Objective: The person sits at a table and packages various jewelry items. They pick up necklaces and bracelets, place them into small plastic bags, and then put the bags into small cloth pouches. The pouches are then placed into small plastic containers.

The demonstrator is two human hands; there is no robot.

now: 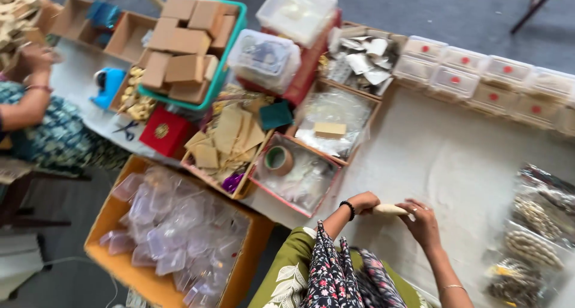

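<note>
Now roll [389,210] btwn both hands

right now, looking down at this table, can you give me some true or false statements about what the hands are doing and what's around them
1. Both hands hold a small cream-coloured roll between them. True: the left hand and right hand grip its two ends.
2. The left hand's wrist carries a black band. True.
3. The roll of tape lies in the teal basket. False: it lies in a shallow box near the left hand; the basket holds small brown cardboard boxes.
4. The orange box is filled with scissors. False: it holds clear plastic containers.
5. Clear lidded boxes with red dots line the table's far edge. True.
</note>
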